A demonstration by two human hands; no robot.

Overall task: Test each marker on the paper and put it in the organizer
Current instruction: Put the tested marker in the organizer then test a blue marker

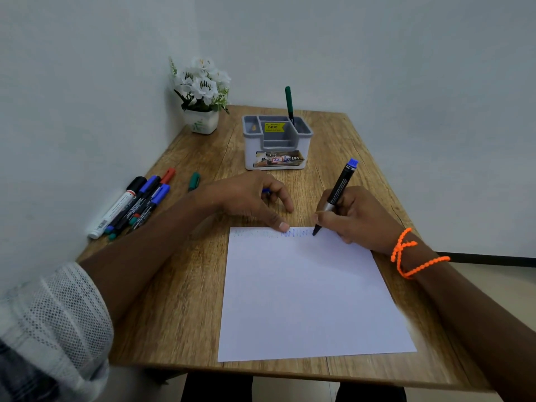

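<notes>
Gripping a blue marker (338, 195) low on its barrel in a pen hold, the person's right hand (356, 219) pressed the tip to the top edge of a white sheet of paper (307, 294), at the end of a row of faint blue and green zigzag strokes (278, 234). The marker's blue end pointed up and away, toward the organizer. The left hand (249, 198) rested at the sheet's upper edge, thumb tip on the paper and fingers curled; a sliver of blue showed under them, probably the marker's cap, though too little was visible to be sure.

One green marker (289, 104) already stood upright in the back right compartment of the grey organizer (277, 156), which sat beyond the paper on the wooden table (185, 285). A cluster of untested markers (130, 210) lay at the table's left edge, a loose green cap (193, 181) beside them, and a pot of white flowers (203, 94) stood in the far corner.

Judged from its look, the marker was light, rigid and smooth-sided plastic, best held near the tip for writing and mid-barrel for dropping into a compartment. The thin sheet seemed likely to slide unless pinned.
</notes>
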